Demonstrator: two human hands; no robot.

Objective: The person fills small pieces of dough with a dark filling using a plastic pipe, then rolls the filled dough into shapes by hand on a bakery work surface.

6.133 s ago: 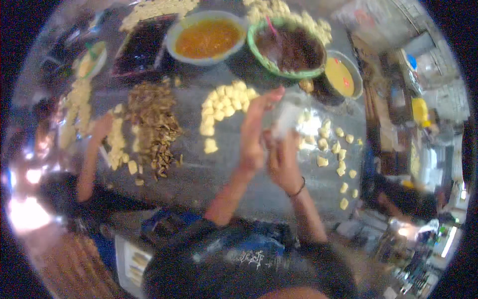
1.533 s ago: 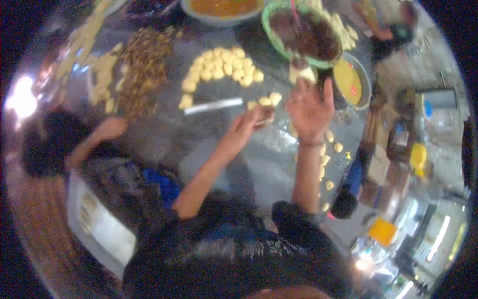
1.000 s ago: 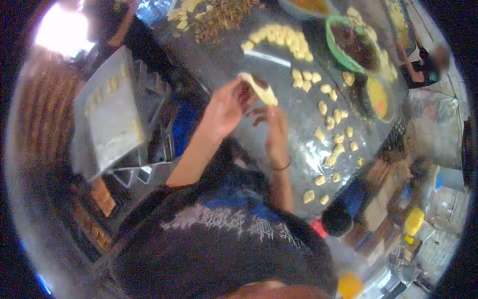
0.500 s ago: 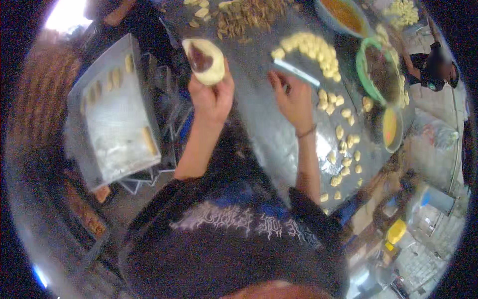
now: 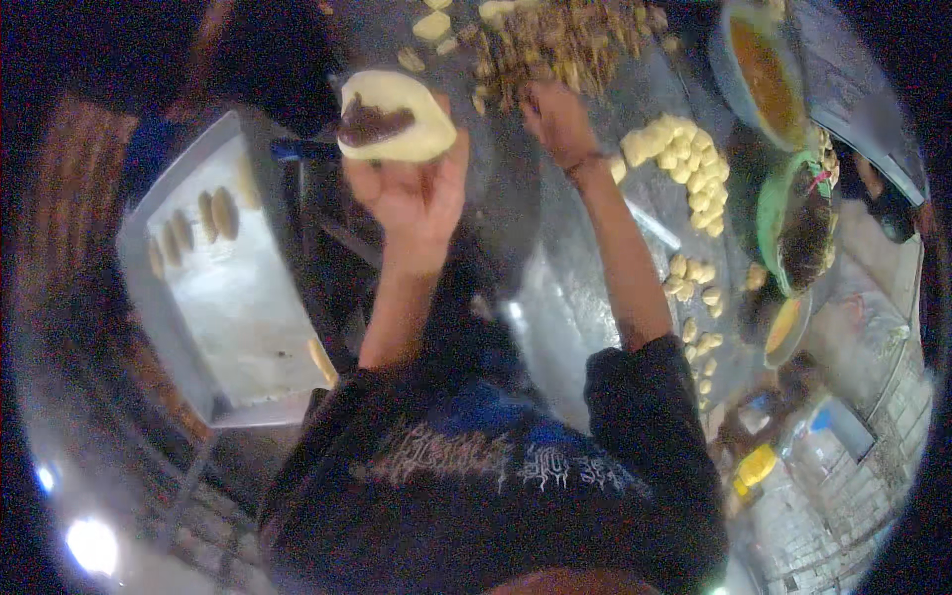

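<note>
On the raised palm and fingers of my left hand (image 5: 412, 193) lies a flat, pale dough round (image 5: 426, 139). Dark brown filling (image 5: 375, 124) is spread over part of it. My right hand (image 5: 560, 124) reaches to the near edge of a heap of brown, strip-like pieces (image 5: 555, 50) on the dark table. Its fingers are bent together against the heap, and what they pinch is too small to make out. A flat, pale spatula-like blade (image 5: 654, 224) rests on the table beside my right forearm, below a cluster of pale dough pieces (image 5: 684, 164).
To the left, a metal tray (image 5: 233, 307) holds several elongated pastries (image 5: 218, 213). A bowl of orange-brown filling (image 5: 764, 79), a green basin of dark filling (image 5: 798, 223) and a small yellow-filled bowl (image 5: 785, 327) line the right side. More dough pieces (image 5: 704, 347) are scattered nearer me.
My right hand has gone from beside the blade to the brown heap farther away. My left hand still holds the dough round, now tipped differently. The whole view has shifted.
</note>
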